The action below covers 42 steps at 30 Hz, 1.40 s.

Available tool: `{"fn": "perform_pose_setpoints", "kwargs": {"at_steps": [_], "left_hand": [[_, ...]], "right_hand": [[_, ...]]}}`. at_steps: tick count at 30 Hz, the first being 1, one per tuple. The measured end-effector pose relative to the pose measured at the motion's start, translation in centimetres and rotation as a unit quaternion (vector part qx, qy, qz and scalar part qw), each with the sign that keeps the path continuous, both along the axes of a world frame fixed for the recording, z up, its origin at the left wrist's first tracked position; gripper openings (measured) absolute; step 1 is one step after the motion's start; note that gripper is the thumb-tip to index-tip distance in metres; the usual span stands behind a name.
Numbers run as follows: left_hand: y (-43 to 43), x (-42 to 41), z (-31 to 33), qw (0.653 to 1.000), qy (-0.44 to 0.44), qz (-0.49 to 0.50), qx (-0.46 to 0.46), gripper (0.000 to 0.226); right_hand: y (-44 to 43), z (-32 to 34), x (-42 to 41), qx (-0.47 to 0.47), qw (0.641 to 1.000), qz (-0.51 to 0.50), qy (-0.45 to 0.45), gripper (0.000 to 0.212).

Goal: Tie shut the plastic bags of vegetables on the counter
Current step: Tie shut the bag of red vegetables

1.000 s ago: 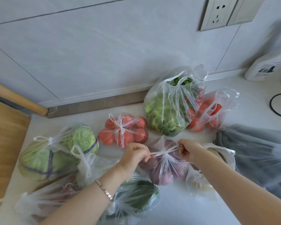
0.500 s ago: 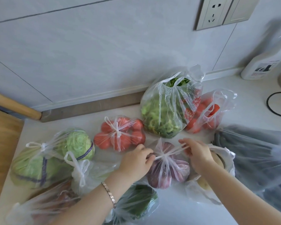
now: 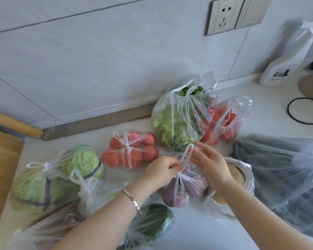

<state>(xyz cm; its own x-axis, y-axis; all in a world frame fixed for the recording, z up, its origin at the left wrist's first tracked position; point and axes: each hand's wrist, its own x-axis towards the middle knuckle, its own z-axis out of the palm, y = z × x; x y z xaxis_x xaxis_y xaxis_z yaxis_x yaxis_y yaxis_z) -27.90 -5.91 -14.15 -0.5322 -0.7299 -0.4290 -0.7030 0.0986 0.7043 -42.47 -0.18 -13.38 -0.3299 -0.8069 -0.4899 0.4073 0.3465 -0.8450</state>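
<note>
A clear bag of purple onions (image 3: 183, 190) lies in the middle of the white counter (image 3: 197, 230). My left hand (image 3: 163, 171) pinches the bag's gathered neck and one handle loop. My right hand (image 3: 209, 162) is right beside it, fingers spread, touching the raised loop of the handles. Knotted bags lie to the left: tomatoes (image 3: 132, 149), cabbages (image 3: 56, 175), a pale bag (image 3: 98, 192). A tall bag of greens (image 3: 181, 120) and a bag of red peppers (image 3: 226, 120) stand behind with loose handles.
A bag of potatoes (image 3: 231, 179) lies under my right wrist and a large bag of dark vegetables (image 3: 285, 174) at the right. A green pepper bag (image 3: 152, 221) is near the front. A spray bottle (image 3: 285, 64), a black cable (image 3: 304, 110) and a wall socket (image 3: 224, 15) are at the back right.
My hands were apart, pulling the onion bag's handles sideways. They have come together above the bag, and a handle loop now stands up between them.
</note>
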Motion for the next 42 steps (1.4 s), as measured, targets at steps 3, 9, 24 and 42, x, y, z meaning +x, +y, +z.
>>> {"fn": "perform_pose_setpoints", "kwargs": {"at_steps": [3, 9, 24, 42], "left_hand": [[0.0, 0.1, -0.4, 0.999, 0.014, 0.037, 0.021, 0.018], [-0.3, 0.0, -0.3, 0.993, 0.047, 0.075, 0.082, 0.018], [-0.6, 3.3, -0.4, 0.997, -0.072, 0.029, -0.021, 0.028], [-3.4, 0.0, 1.2, 0.832, -0.051, -0.273, -0.479, 0.011]], "right_hand": [[1.0, -1.8, 0.9, 0.024, 0.996, 0.089, 0.016, 0.025], [0.7, -2.9, 1.9, -0.026, 0.981, 0.193, 0.014, 0.022], [-0.3, -5.0, 2.5, -0.02, 1.0, 0.018, 0.003, 0.034], [-2.6, -3.2, 2.7, 0.011, 0.841, 0.374, 0.39, 0.022]]}}
